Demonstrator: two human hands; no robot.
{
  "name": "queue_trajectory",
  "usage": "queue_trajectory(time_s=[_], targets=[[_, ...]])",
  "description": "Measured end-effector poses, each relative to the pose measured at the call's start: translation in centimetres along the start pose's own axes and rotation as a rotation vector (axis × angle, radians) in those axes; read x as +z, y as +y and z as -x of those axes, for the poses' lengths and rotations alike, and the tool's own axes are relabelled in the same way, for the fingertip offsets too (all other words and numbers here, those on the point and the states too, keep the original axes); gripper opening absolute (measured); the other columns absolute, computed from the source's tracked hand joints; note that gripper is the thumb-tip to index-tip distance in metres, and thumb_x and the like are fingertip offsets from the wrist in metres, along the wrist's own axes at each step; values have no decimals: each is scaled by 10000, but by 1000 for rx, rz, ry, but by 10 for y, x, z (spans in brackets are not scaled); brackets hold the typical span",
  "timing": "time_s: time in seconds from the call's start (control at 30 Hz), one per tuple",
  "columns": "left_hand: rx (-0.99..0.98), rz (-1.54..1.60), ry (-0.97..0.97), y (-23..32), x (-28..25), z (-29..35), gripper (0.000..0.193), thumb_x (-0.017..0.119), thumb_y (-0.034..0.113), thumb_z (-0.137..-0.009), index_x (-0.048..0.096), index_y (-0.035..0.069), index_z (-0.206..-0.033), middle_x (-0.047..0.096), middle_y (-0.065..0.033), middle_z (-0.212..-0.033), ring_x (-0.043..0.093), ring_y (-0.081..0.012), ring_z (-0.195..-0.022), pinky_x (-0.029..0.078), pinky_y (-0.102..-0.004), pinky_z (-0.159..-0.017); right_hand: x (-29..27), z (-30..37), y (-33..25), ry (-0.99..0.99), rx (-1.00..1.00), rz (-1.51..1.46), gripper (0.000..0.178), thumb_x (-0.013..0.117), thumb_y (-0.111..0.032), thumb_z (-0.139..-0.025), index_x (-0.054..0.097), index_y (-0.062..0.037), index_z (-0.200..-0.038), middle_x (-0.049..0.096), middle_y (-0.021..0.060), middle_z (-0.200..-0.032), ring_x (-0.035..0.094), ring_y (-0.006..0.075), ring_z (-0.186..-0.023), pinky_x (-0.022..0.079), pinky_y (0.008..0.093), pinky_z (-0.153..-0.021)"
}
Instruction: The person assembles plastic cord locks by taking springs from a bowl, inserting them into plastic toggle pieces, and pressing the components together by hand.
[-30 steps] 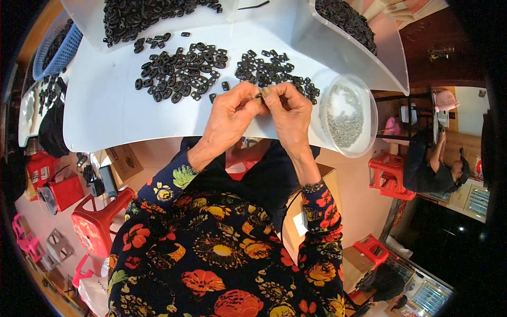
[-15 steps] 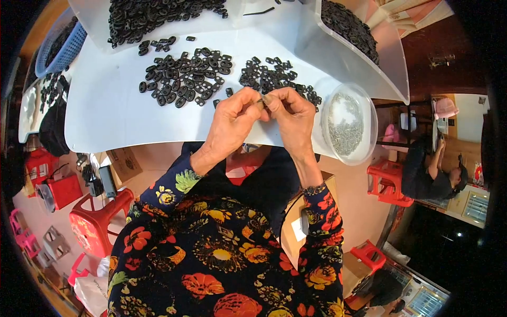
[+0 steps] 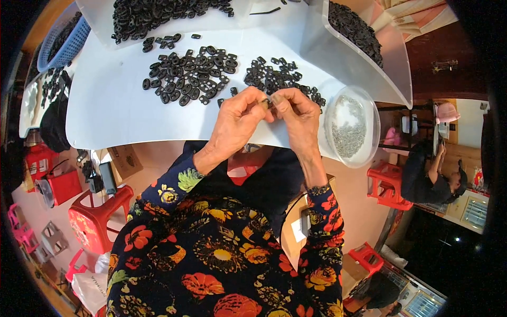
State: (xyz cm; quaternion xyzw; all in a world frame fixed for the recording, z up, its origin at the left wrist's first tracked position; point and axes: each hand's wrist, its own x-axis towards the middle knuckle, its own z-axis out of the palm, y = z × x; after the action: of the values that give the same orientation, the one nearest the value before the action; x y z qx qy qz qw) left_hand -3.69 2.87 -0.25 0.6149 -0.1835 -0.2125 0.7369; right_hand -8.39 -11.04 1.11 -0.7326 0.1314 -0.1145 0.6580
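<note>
My left hand (image 3: 237, 119) pinches a small black plastic piece (image 3: 265, 102) between thumb and fingertips, over the near side of the white table. My right hand (image 3: 298, 117) is closed in a pinch too, its fingertips meeting the left ones at that piece. Whatever lies inside the right pinch is too small and covered to make out. Just beyond the hands is a heap of small black plastic parts (image 3: 274, 76). Further left spreads another heap of black oval parts with two holes (image 3: 187, 76). A round clear tub (image 3: 374, 132) of tiny silvery pieces stands beside my right hand.
Large translucent bins full of black parts stand at the far left and the far right (image 3: 359, 74) of the white table (image 3: 105, 119). A blue basket (image 3: 74, 45) sits at far left. Red stools (image 3: 95, 222) stand on the floor. Another person (image 3: 433, 171) sits at right.
Both hands have shifted slightly right in the picture, along with the table and its heaps. The fingertips have turned a little around the black piece and stay together.
</note>
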Motion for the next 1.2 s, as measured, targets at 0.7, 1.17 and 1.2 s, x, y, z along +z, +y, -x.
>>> queue_trajectory(time_s=[0.7, 1.17, 1.2], targets=[[559, -934, -85, 42, -73, -53, 115, 535, 36, -836, 576, -7, -934, 558, -126, -782, 540, -280, -782, 451, -357, -708, 6, 12, 16, -8, -89, -340, 72, 600, -59, -895, 578, -3, -935, 614, 54, -791, 529, 82, -662, 457, 223, -625], [415, -907, -336, 42, -76, -97, 82, 538, 35, -784, 562, 22, -861, 571, -115, -761, 522, -312, -870, 450, -399, -757, 5, 11, 16, -16, -104, -372, 107, 622, -94, -890, 578, -11, -941, 608, 39, -787, 529, 66, -660, 453, 206, -608], [439, -932, -305, 44, -80, -99, 70, 529, 34, -794, 559, 23, -855, 578, -118, -752, 529, -314, -864, 452, -406, -750, 5, 11, 15, -15, -104, -373, 107, 622, -94, -890, 578, -11, -941, 608, 39, -787, 529, 66, -660, 453, 206, -608]])
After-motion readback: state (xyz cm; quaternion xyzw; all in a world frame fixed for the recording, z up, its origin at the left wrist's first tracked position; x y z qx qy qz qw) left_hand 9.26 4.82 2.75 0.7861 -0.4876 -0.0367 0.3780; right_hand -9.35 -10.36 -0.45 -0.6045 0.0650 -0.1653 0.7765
